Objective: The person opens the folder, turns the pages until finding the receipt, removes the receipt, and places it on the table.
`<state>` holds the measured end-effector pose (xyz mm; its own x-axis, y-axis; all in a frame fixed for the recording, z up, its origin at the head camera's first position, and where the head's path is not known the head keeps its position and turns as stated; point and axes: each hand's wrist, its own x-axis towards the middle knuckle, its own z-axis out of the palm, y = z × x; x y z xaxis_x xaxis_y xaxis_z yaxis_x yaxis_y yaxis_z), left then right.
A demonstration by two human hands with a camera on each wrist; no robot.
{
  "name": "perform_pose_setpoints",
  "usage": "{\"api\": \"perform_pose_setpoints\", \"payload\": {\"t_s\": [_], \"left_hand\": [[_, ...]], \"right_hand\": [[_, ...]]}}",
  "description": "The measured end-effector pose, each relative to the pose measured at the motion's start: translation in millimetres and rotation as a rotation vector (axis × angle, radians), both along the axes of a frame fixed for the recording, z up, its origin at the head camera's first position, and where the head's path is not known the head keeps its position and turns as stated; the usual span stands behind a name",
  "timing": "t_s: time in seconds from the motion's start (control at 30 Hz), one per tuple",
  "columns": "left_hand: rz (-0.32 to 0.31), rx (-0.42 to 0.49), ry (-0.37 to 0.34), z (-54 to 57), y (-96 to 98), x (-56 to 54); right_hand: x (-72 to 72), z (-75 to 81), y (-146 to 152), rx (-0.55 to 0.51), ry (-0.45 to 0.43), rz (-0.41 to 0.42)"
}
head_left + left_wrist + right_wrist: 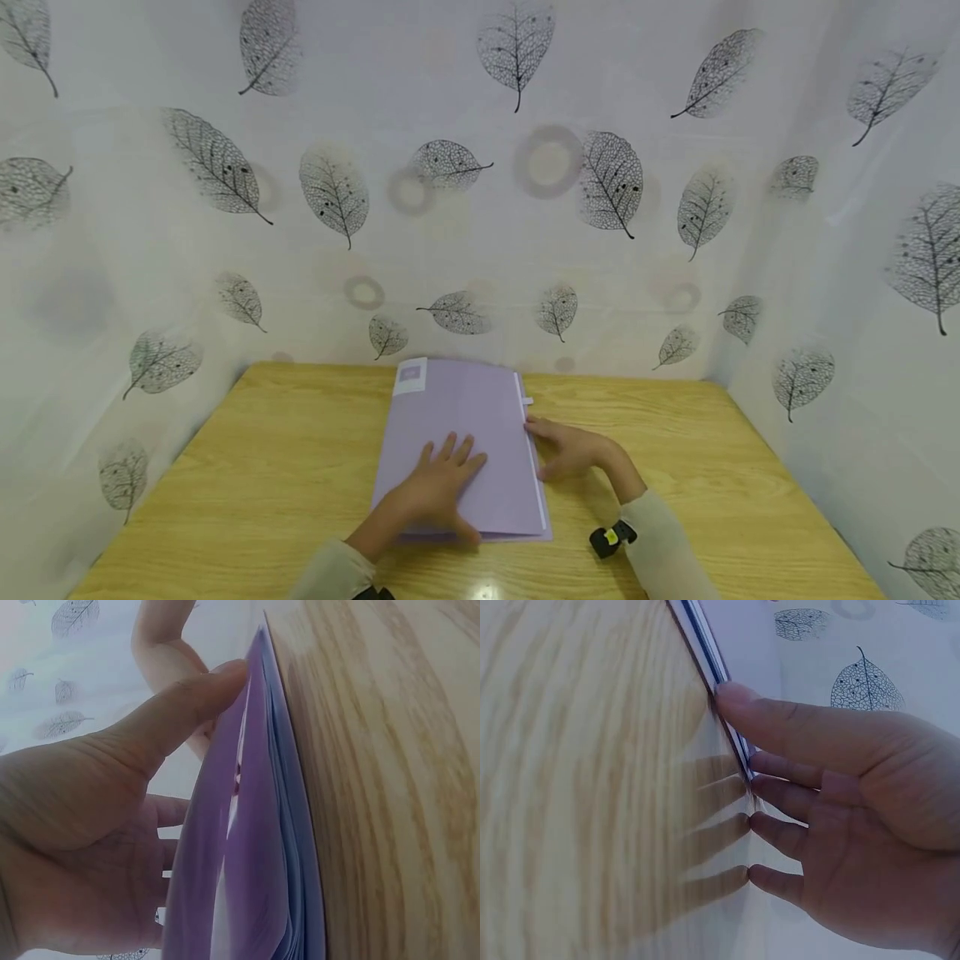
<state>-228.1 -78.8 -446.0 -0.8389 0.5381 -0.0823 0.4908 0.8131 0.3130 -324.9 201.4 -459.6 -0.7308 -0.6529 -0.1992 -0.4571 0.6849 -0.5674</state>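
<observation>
A lilac folder point(480, 408) lies closed on the table, with a white label at its upper left corner and a small tab on its right side. Spread fingers of my left hand point(438, 492) rest on its cover near the front edge, the thumb pointing right. Seen from the left wrist, that edge of the folder point(225, 847) gapes slightly and shows thin layers inside. My right hand point(573, 450) is at the right edge, its thumb and fingertips touching there. In the right wrist view, the fingers point(787, 795) are apart and fairly straight beside the layered edge.
The wooden table point(292, 450) extends on both sides of the folder. A pale curtain point(465, 242) printed with dark leaves hangs behind it and along both sides. A black strap with a small device point(611, 537) is on my right wrist.
</observation>
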Motion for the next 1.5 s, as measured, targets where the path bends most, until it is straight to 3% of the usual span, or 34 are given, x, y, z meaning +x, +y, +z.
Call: {"api": "perform_pose_setpoints", "payload": {"t_s": [0.43, 0.9, 1.13, 1.5], "left_hand": [[-0.036, -0.001, 0.070, -4.6, 12.0, 1.1], [-0.113, 0.089, 0.190, -1.7, 24.5, 2.2], [-0.143, 0.165, 0.360, 3.7, 28.8, 6.7], [-0.111, 0.412, 0.769, 47.3, 17.0, 15.0]], "right_hand": [[7.2, 3.4, 3, 0.015, 0.040, 0.039], [3.2, 0.7, 5, -0.010, 0.068, 0.074], [5.2, 1.0, 3, -0.020, 0.058, 0.078], [7.6, 3.6, 1, 0.023, -0.016, -0.034]]}}
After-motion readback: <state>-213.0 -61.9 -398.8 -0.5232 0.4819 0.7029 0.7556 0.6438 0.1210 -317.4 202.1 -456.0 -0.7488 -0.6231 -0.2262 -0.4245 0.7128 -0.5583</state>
